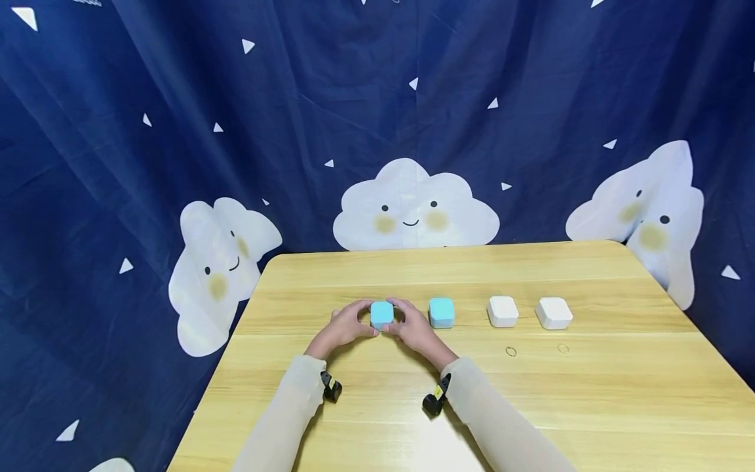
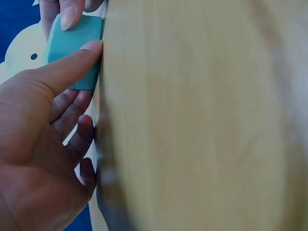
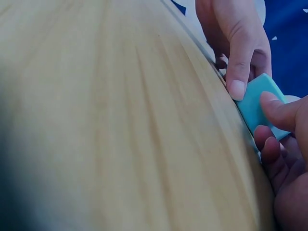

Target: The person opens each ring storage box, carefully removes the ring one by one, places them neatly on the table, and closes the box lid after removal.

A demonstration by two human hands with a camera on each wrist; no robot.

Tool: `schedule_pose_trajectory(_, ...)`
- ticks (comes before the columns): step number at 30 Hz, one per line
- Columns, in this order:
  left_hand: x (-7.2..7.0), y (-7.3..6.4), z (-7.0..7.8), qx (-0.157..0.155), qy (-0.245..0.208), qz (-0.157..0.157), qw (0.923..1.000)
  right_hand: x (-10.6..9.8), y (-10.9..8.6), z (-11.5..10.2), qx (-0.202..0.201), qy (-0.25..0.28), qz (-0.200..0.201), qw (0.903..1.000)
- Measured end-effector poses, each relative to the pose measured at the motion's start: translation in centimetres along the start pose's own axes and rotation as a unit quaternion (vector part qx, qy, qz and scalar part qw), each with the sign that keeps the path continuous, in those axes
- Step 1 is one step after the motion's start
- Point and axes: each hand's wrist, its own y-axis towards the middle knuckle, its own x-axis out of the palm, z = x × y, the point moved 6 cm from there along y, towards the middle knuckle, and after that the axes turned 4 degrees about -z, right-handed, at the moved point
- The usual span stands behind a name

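A light-blue rounded block [image 1: 382, 313] sits on the wooden table between both hands. My left hand [image 1: 348, 324] grips it from the left, its thumb on the near face and fingers reaching to the far side. From the right, my right hand [image 1: 416, 329] holds the same block, thumb also at the front. In the left wrist view, the left thumb lies across the block [image 2: 67, 41] and the right thumb presses close by. The right wrist view shows both thumbs on the block [image 3: 255, 106], which is low against the tabletop. The fingers hide its sides.
Just right of the right hand stands a second light-blue block [image 1: 442, 313]. Farther right are two white blocks, one nearer [image 1: 503, 311] and one beyond it [image 1: 554, 313]. Two small rings, one dark [image 1: 510, 351] and one pale [image 1: 563, 349], lie in front of them. A blue curtain [image 1: 377, 98] hangs behind.
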Motion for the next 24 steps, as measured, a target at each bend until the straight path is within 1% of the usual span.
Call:
schedule_pose_trajectory(7, 0.02, 0.07, -0.10, -0.006, 0.006, 0.003, 1.0000, 0.05, 0.07, -0.03, 0.000, 0.010, -0.003, 0.9999)
schedule_pose_trajectory(12, 0.12, 0.26, 0.07, -0.008, 0.009, 0.002, 0.9999, -0.19, 0.01, -0.24, 0.001, 0.009, -0.003, 1.0000)
schedule_pose_trajectory(18, 0.27, 0.31, -0.08, -0.011, 0.008, 0.005, 0.9999, -0.25, 0.03, -0.27, -0.004, 0.007, -0.006, 1.0000)
schedule_pose_trajectory(24, 0.07, 0.14, -0.01, -0.015, 0.013, 0.007, 0.9998, -0.16, 0.30, -0.28, 0.011, 0.005, -0.002, 0.9999)
